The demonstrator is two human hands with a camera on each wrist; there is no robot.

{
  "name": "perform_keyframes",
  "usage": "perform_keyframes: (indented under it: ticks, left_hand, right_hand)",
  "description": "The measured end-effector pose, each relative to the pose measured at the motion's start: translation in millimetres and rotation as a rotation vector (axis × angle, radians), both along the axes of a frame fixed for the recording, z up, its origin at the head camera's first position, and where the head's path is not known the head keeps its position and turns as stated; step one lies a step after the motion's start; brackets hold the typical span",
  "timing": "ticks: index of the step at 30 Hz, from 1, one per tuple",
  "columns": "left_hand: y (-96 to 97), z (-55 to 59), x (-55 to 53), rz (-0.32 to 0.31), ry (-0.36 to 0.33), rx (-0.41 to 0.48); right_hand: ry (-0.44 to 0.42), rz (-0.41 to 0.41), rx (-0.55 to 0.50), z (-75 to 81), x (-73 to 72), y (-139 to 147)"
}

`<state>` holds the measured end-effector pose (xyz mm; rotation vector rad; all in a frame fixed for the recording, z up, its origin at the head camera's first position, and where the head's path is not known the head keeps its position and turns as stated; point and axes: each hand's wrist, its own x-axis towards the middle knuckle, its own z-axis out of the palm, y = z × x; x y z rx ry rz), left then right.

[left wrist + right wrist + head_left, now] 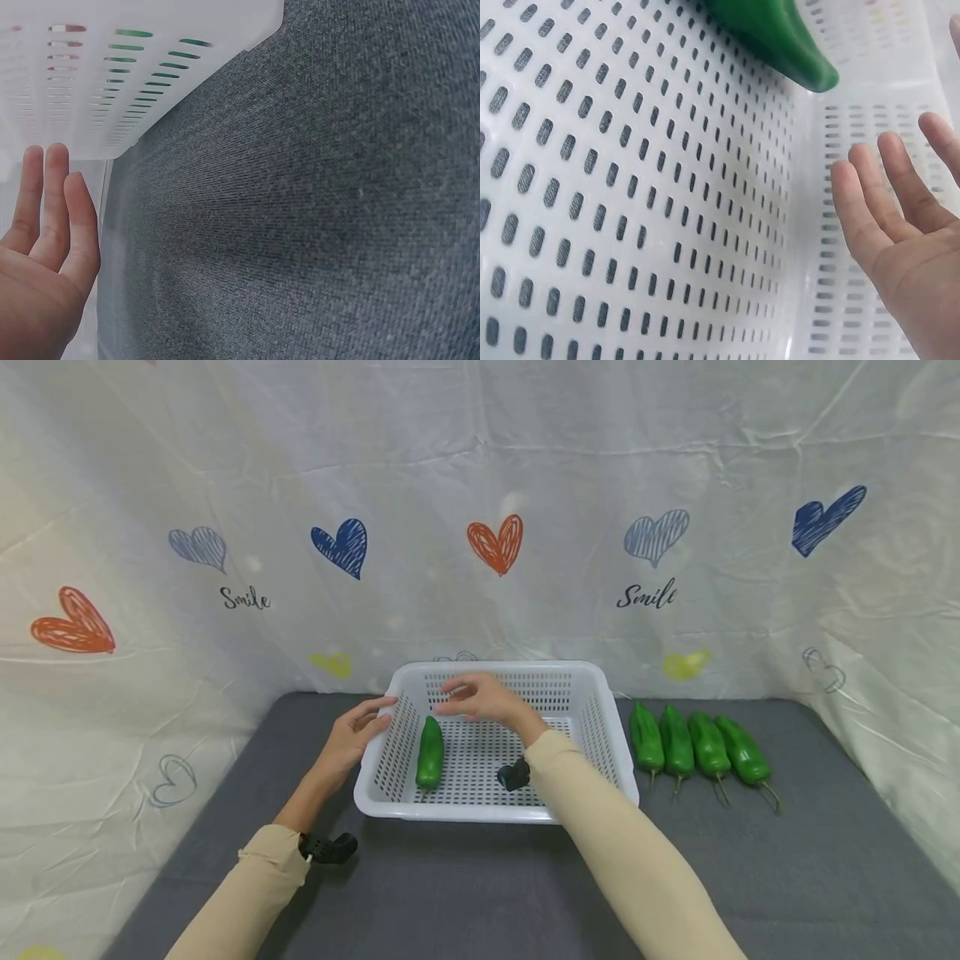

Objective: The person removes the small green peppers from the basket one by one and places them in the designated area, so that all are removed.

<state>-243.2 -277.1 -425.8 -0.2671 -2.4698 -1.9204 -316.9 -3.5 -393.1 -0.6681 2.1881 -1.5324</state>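
A white perforated plastic basket (480, 812) stands on the grey cloth, and one green pepper (430, 756) lies lengthwise inside it near the left wall. My left hand (356, 731) rests at the basket's left rim; in the left wrist view its fingers (54, 202) are straight beside the outer wall. Over the basket, beyond and right of the pepper's tip, hovers my right hand (483, 700), holding nothing. The right wrist view shows that hand (907, 210) with its fingers spread, apart from the pepper (780, 37).
Several green peppers (708, 743) with stems toward me lie in a row right of the basket. Grey cloth (465, 893) covers the table. Behind it hangs a pale curtain (420, 468) printed with hearts.
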Motion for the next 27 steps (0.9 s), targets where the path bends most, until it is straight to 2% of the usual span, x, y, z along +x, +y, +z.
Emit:
perform_keyframes:
  ticks: [5, 15, 18, 27]
  left_hand:
    - [1.3, 1.7, -1.0, 0.002, 0.002, -0.008]
    - [-0.4, -1.7, -1.8, 0.009, -0.005, -0.023]
    - [-0.7, -2.8, -1.9, 0.006, -0.002, -0.02]
    - [-0.8, -4.6, -2.8, 0.005, 0.008, -0.013]
  right_hand:
    - [-0.008, 0.007, 0.005, -4.9, -1.3, -5]
    - [-0.114, 0.057, -0.017, -21.2, 0.1, -10]
    - [-0.146, 0.046, -0.031, -23.7, 0.8, -11]
    - [-0.162, 0.029, -0.034, -28.2, 2.9, -20]
